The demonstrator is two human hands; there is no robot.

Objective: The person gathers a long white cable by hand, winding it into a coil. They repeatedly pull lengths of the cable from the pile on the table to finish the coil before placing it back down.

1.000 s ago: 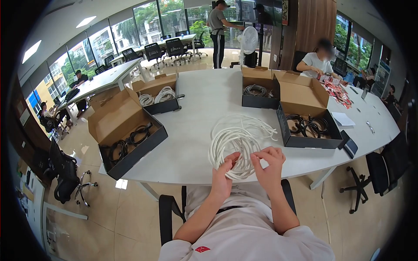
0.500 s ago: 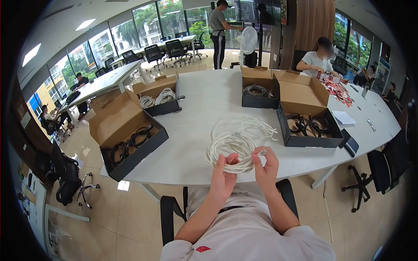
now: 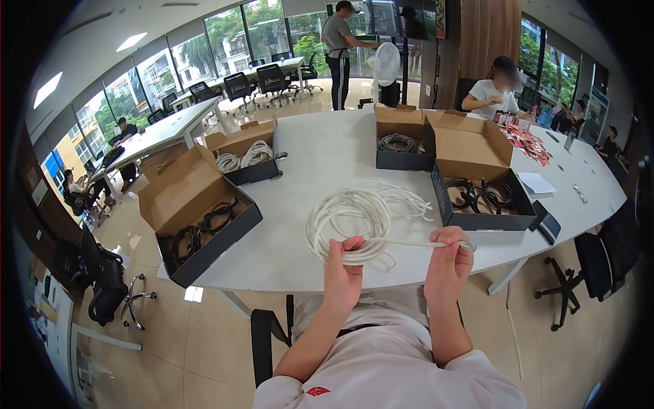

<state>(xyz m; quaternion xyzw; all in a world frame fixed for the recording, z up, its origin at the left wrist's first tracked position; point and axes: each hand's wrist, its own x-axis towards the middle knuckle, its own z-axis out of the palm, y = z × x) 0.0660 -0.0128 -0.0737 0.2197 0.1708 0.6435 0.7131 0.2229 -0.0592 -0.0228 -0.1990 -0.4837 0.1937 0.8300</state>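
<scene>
A coil of white network cable (image 3: 349,217) is gripped at its near side by my left hand (image 3: 343,276), fingers wrapped round the loops. My right hand (image 3: 448,262) pinches the cable's free end out to the right, with a clear plug (image 3: 467,246) poking past the fingers. Between the hands that end runs nearly straight. Behind the coil, more loose white cable (image 3: 407,201) lies on the white table (image 3: 320,146). One thin loop hangs below the coil, close to the near table edge.
Open boxes with black cables stand left (image 3: 178,255) and right (image 3: 482,219). Farther boxes hold white cables (image 3: 253,174) and grey cable (image 3: 403,158). A phone-like black object (image 3: 548,228) lies at the right edge. Another person (image 3: 496,95) sits at red packets (image 3: 526,142).
My right hand has moved right, drawing the cable end out from the coil. The coil in my left hand has shifted slightly left and opened wider.
</scene>
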